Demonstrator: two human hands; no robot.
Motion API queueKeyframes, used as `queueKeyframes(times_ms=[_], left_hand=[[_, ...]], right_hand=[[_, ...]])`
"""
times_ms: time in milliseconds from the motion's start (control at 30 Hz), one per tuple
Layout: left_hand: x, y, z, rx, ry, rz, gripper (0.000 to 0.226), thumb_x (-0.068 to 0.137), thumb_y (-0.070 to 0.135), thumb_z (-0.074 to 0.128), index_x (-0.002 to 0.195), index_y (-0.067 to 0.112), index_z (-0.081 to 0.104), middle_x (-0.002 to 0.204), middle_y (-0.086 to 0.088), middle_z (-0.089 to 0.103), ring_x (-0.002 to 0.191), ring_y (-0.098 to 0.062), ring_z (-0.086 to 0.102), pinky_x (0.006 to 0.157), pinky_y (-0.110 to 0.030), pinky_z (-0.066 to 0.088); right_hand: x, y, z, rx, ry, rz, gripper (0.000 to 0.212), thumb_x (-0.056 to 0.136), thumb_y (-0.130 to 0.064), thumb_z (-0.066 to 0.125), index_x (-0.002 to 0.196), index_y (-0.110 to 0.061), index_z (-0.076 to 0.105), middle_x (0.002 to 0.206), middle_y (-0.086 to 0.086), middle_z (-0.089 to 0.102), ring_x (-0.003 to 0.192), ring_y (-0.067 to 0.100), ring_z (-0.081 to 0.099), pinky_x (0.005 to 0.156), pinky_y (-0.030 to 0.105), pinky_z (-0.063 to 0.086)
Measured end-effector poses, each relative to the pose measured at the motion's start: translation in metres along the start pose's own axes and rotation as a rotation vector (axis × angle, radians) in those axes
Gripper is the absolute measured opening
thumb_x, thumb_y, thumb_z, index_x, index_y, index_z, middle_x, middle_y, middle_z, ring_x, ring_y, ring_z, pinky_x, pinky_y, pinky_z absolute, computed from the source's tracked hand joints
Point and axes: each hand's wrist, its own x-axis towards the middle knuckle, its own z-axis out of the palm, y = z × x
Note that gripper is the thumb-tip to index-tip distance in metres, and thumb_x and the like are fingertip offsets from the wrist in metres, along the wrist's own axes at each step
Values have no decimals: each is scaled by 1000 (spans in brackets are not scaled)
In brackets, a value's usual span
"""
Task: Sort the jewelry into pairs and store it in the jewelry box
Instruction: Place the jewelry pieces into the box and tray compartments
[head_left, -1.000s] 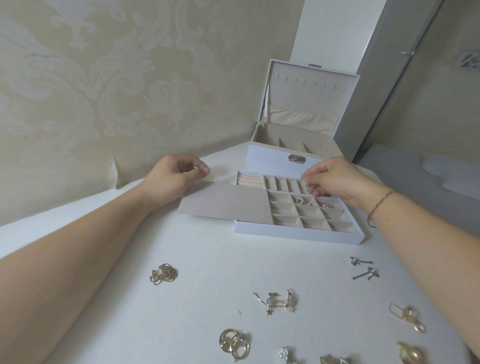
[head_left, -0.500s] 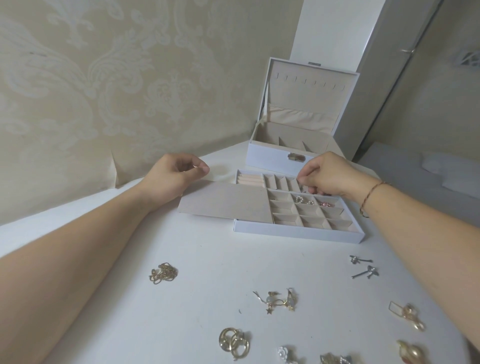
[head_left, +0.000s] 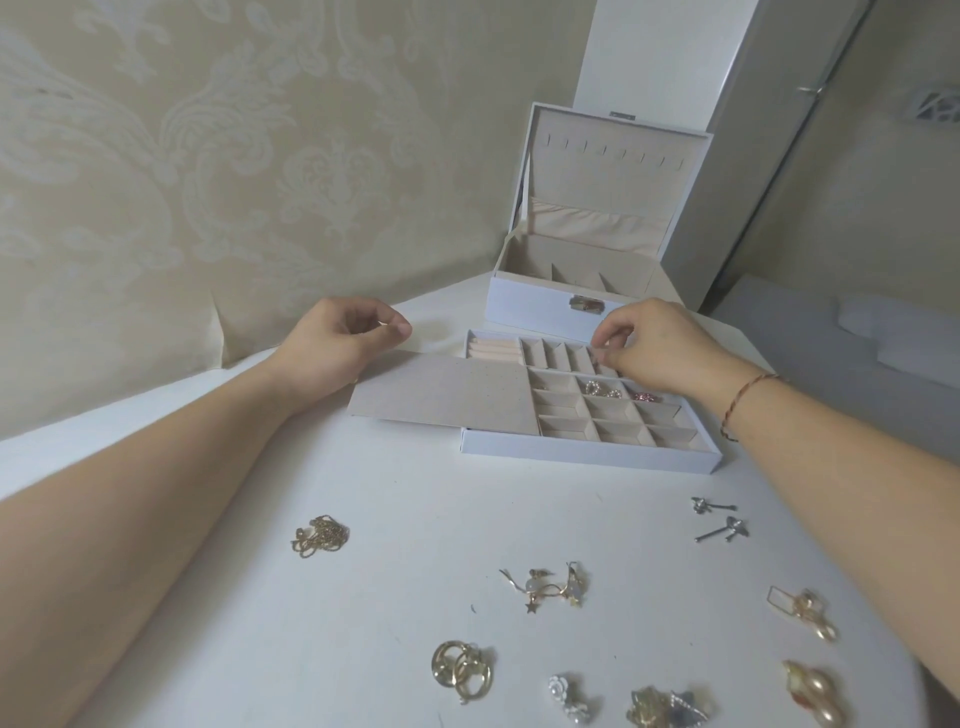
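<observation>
Head view: a tray (head_left: 587, 453) sits lifted out in front of the open box (head_left: 571, 291), so its small cells are easy to reach.
Right hand (head_left: 657, 348): fingertips pinched together over the tray's back row, likely lowering a small piece; too small to tell what, if anything, they hold.
Left hand (head_left: 340, 345): fingers loosely curled, thumb near forefinger, resting by the tray's flap (head_left: 441, 397); seemingly holds nothing.
Stored: two pairs (head_left: 605, 388) lie in neighbouring middle cells.
Unsorted: hoops (head_left: 461, 670), studs (head_left: 719, 519), a chain (head_left: 319, 535) and other earrings lie apart on the table (head_left: 363, 597), near the person, spread for matching.
</observation>
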Motion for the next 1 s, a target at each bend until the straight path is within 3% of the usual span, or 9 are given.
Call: queueKeyframes(times_ms=[167, 300, 400, 533, 667, 733, 800, 867, 1000], left_hand=[[-1, 0, -1, -16, -13, 4, 18, 92, 29, 66, 89, 11, 70, 65, -5, 42, 40, -8, 25, 38, -18, 22], [0, 0, 0, -24, 6, -7, 17, 95, 24, 63, 89, 8, 69, 55, 5, 40, 39, -7, 23, 37, -17, 21], [0, -2, 1, -17, -6, 5, 16, 95, 24, 64, 89, 9, 69, 64, -3, 44, 39, -7, 24, 37, -15, 23], [1, -2, 1, -73, -15, 8, 19, 84, 34, 68, 84, 16, 70, 69, 4, 56, 40, -6, 28, 38, -13, 25], [3, -6, 0, -71, -19, 7, 17, 80, 40, 66, 80, 24, 72, 71, 11, 61, 43, -5, 32, 41, -13, 27], [4, -8, -1, -76, -26, 1, 23, 77, 47, 68, 83, 25, 72, 80, 8, 66, 54, -7, 41, 52, -17, 33], [3, -7, -2, -89, -34, -2, 38, 67, 57, 66, 86, 25, 72, 92, 4, 69, 78, -14, 52, 71, -29, 38], [2, -6, -3, -97, -35, -7, 40, 64, 60, 65, 85, 26, 73, 95, 1, 70, 85, -16, 53, 76, -34, 37], [2, -4, -1, -96, -23, -3, 25, 74, 46, 65, 84, 24, 71, 86, 2, 65, 56, -9, 42, 51, -17, 34]], right_hand=[[-1, 6, 3, -17, -49, -22, 21, 82, -19, 66, 71, -37, 70, 78, -15, 68, 48, 8, 58, 58, 23, 51], [-5, 12, -5, -20, -33, -76, 15, 84, -24, 69, 95, -34, 70, 99, -8, 64, 73, 11, 61, 72, 27, 51], [-29, 12, -20, 81, 50, -168, 17, 84, -21, 72, 95, -34, 70, 90, -15, 63, 66, 2, 55, 63, 11, 41], [-89, 25, -46, 132, -205, -320, 22, 83, -22, 73, 91, -42, 70, 92, -19, 66, 75, 12, 58, 71, 21, 47], [-133, 49, -50, 58, -400, -389, 36, 82, -34, 73, 115, -45, 63, 123, -23, 55, 106, 3, 56, 80, 5, 37], [-140, 58, -44, -3, -439, -365, 41, 82, -35, 73, 120, -45, 59, 128, -33, 45, 116, -9, 48, 85, 1, 33], [-143, 63, -39, 20, -378, -358, 35, 82, -24, 75, 114, -38, 66, 120, -28, 51, 105, -6, 54, 81, 6, 38], [-143, 63, -35, 49, -305, -365, 28, 81, -13, 77, 104, -28, 73, 109, -22, 58, 89, -1, 59, 73, 11, 43], [-146, 64, -30, 81, -218, -367, 26, 78, -5, 78, 84, -30, 74, 96, -19, 64, 80, 2, 62, 71, 10, 43]])
